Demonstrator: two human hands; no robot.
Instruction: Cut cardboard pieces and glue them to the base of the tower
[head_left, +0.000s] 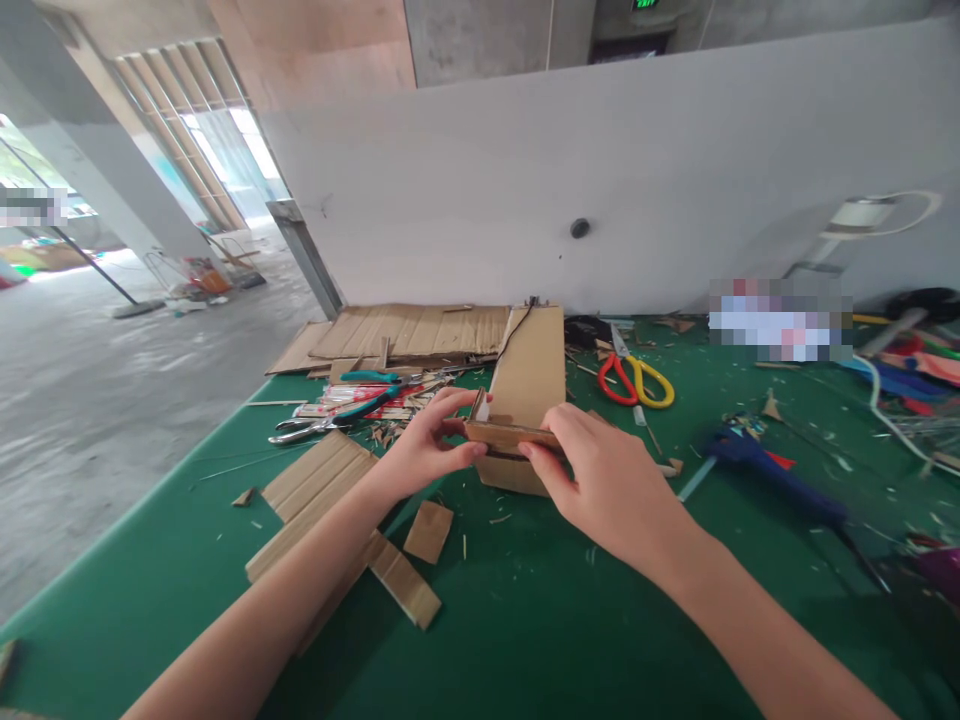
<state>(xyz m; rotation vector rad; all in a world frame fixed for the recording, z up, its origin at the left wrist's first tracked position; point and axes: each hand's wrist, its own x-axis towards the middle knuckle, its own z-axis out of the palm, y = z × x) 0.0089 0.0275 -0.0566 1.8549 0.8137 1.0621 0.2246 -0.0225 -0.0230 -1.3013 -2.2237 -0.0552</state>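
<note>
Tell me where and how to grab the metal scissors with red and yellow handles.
The scissors are probably best taken by their red and yellow loops, from the person's side: the loops face that way, while the metal blades point away.

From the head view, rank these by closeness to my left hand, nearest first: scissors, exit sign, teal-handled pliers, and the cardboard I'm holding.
1. Held cardboard: touching the left hand.
2. Teal-handled pliers: just beyond it, to the left.
3. Scissors: farther off, to the right.
4. Exit sign: farthest, up in the background.
</note>
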